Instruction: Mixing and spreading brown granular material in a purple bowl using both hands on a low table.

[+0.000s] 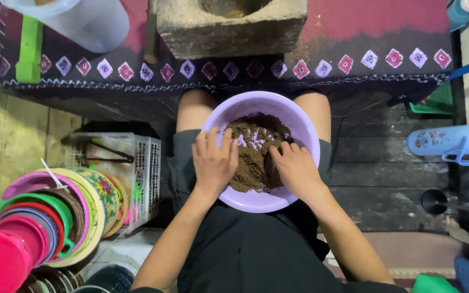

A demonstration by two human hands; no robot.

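A lilac plastic bowl [299, 122] rests on my lap, holding a mound of brown, crumbly powder [256, 149]. Both hands are inside the bowl. My left hand [214, 158] lies palm-down on the near-left part of the powder, fingers spread and pressing into it. My right hand [298, 169] sits at the near-right side, fingers curled down into the brown mass. Pale streaks of bare bowl show between the two hands. Whether either hand has powder clutched in it stays hidden.
A stone mortar block [229, 27] stands ahead on a dark patterned cloth [354, 62]. A white plastic basket [137, 163] and stacked colourful plates and lids [44, 217] are at left. A light-blue flask [451, 142] lies right; a clear jug [82, 19] is top left.
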